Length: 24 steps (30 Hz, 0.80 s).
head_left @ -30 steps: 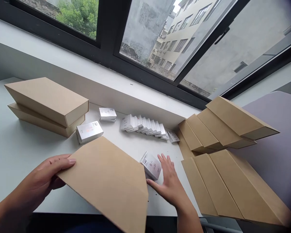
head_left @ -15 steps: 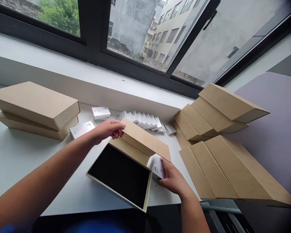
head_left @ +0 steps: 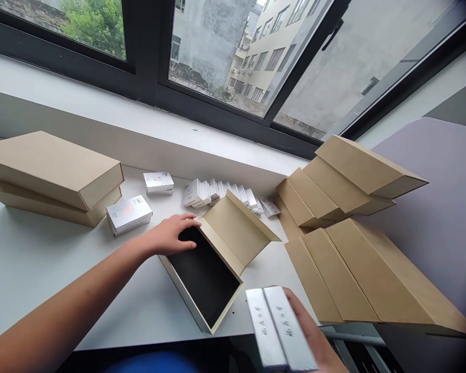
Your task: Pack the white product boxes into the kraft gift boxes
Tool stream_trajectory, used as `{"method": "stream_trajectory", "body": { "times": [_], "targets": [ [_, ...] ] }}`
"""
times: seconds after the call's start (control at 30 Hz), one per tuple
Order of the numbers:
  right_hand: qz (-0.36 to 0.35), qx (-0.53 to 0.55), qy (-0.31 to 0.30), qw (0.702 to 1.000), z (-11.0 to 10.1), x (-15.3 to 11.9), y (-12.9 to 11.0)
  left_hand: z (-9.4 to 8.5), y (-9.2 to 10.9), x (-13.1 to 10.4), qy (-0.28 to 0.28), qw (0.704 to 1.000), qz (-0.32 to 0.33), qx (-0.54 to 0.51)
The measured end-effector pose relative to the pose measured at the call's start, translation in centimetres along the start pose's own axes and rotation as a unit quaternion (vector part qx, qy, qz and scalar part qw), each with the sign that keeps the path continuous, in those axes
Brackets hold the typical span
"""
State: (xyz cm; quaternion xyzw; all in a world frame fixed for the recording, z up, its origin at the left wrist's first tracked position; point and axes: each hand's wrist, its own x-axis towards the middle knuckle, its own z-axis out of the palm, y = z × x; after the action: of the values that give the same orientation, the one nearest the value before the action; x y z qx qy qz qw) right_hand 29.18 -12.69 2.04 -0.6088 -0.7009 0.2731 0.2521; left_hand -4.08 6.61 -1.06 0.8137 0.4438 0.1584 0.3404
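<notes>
An open kraft-brown gift box [head_left: 186, 298] with a black inside stands on the white table, its lid [head_left: 238, 228] tipped back behind it. My left hand [head_left: 174, 234] is over the box's back left corner, fingers apart, with the thumb over the black interior. At the front right, my right hand [head_left: 308, 331] grips two small silver-white cartons [head_left: 281, 326] side by side, their narrow printed faces up. Most of its fingers are hidden behind them.
Two small cartons [head_left: 130, 213] are stacked left of the box, with another small stack [head_left: 158, 182] behind. A row of silver cartons [head_left: 194, 191] lies along the sill wall. Closed brown boxes [head_left: 58, 166] are piled left, and several more [head_left: 353, 274] stand right.
My left hand has left the lid, which has swung further back, and is now at the box's corner. The box has turned. My right hand has brought the cartons nearer and clear of the box.
</notes>
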Motion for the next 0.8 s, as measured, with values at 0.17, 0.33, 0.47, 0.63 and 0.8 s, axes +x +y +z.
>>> {"method": "stream_trajectory", "body": {
  "times": [0.17,0.33,0.47,0.63,0.8],
  "targets": [
    [0.005,0.039,-0.114,0.993,3.2,4.1,-4.1,0.8,0.9,-2.6,-0.027,0.976,-0.122,0.180],
    [-0.027,-0.102,-0.113,0.988,3.6,6.1,-6.1,0.9,1.8,-5.0,-0.080,0.947,-0.227,0.214],
    [-0.056,-0.166,-0.158,0.972,4.2,8.5,-7.2,1.1,1.8,-5.8,-0.067,0.949,-0.244,0.189],
    [-0.129,-0.208,-0.214,0.946,6.4,10.8,-7.6,-0.2,1.6,-6.8,-0.043,0.958,-0.248,0.135],
    [-0.148,-0.268,-0.181,0.935,8.2,9.6,-6.2,-3.3,-0.6,-7.5,0.184,0.945,-0.242,0.119]
  ]
}}
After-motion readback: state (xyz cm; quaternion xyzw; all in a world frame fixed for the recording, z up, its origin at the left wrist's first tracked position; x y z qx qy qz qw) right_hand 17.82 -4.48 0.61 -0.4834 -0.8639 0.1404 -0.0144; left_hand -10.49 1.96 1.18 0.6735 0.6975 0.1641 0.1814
